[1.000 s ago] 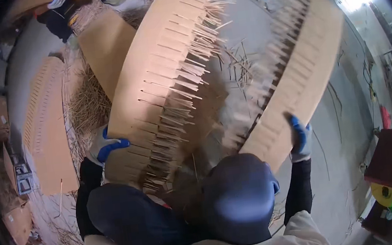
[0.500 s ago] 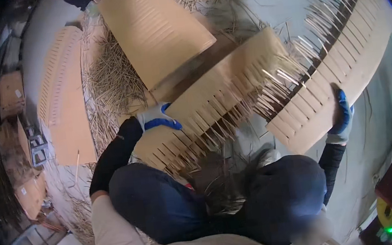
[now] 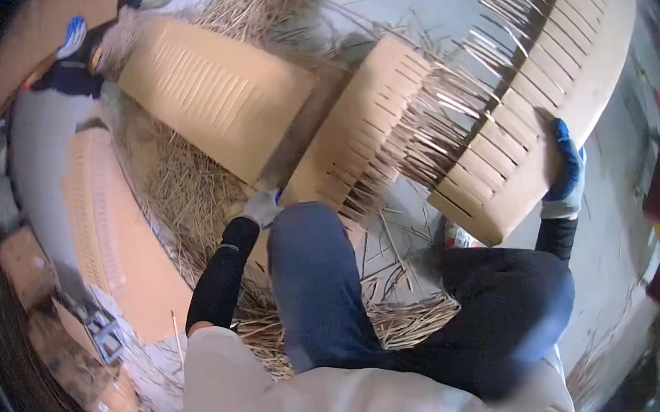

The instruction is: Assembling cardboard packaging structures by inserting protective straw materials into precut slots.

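Observation:
My right hand (image 3: 566, 167), in a blue-and-grey glove, grips the outer edge of a long slotted cardboard strip (image 3: 531, 146). Thin dry stalks (image 3: 440, 132) stick out from this strip's slots toward a second slotted cardboard piece (image 3: 357, 125), which lies beside it on the left. At that second piece's near left end is my gloved left hand (image 3: 263, 207), closed at its edge; my raised knee partly hides the fingers. The two pieces lie at a slant in front of me, with stalks bridging the gap between them.
Another cardboard panel with ridges (image 3: 228, 95) lies ahead, beside a heap of loose stalks (image 3: 196, 172). A slotted cardboard sheet (image 3: 128, 253) is on the left, near a grey plastic crate (image 3: 102, 334). Another person's gloved hand (image 3: 72, 36) shows at the far left.
My view has turned, and my left knee now covers part of the left cardboard piece and hand. Another person's hand has come into view at far left. My right hand keeps its hold.

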Demonstrator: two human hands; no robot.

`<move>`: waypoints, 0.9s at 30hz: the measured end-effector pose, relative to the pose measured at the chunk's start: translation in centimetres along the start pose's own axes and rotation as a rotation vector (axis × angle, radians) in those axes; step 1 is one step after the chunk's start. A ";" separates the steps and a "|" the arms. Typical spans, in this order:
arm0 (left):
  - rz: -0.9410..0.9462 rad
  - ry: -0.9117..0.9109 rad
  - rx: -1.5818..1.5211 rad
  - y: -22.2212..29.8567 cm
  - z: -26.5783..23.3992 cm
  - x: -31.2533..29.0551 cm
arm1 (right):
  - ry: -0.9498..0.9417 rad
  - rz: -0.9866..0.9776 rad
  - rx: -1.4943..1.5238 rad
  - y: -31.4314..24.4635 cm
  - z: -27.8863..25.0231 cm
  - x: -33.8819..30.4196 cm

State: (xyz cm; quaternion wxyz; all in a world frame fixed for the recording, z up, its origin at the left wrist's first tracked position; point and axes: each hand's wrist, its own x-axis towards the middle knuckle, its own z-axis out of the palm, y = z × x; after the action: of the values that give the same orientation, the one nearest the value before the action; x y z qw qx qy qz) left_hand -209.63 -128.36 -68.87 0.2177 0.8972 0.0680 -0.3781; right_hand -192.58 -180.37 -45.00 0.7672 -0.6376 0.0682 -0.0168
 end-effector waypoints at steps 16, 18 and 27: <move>1.308 -0.004 -1.146 40.8 -28.5 -6.8 | -0.050 -0.217 -0.249 -2.1 3.2 -5.5; 1.774 -0.100 -1.170 40.7 -28.4 -4.3 | -0.178 -0.188 -0.264 -0.7 4.0 -4.9; 0.685 -0.693 -0.799 39.0 -14.0 0.4 | -0.118 0.070 -0.554 12.1 -3.7 -5.4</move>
State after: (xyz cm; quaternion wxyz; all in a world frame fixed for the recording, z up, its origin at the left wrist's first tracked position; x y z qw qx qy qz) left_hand -189.12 -157.11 -47.30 0.6543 0.5429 -0.1617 -0.5010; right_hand -199.14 -181.14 -57.06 0.5665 -0.8200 0.0473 0.0661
